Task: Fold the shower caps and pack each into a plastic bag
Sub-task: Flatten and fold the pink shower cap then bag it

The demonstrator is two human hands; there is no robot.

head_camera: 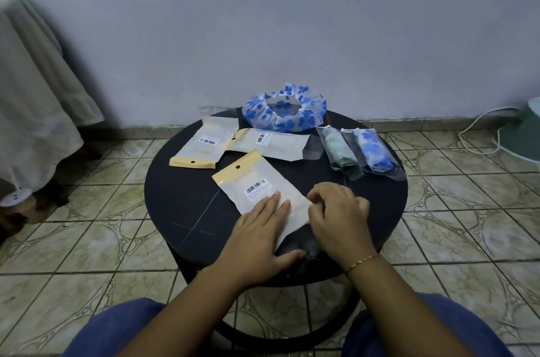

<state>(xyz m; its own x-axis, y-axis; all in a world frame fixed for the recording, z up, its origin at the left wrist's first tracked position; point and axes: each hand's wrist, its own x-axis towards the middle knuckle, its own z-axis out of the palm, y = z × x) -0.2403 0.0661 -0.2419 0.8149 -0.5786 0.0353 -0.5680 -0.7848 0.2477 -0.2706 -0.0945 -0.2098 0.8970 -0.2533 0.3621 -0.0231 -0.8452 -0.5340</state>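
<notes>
Both hands work the nearest plastic bag (264,191) on the table (175,196): left hand (263,229) flat on it, right hand (340,215) pinching its thin, slippery edge (unfolded shower cap (285,108) waits behind)

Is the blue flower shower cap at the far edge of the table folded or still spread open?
Spread open, not folded: the blue flower shower cap sits as a puffy ring, its elastic opening facing up.
</notes>
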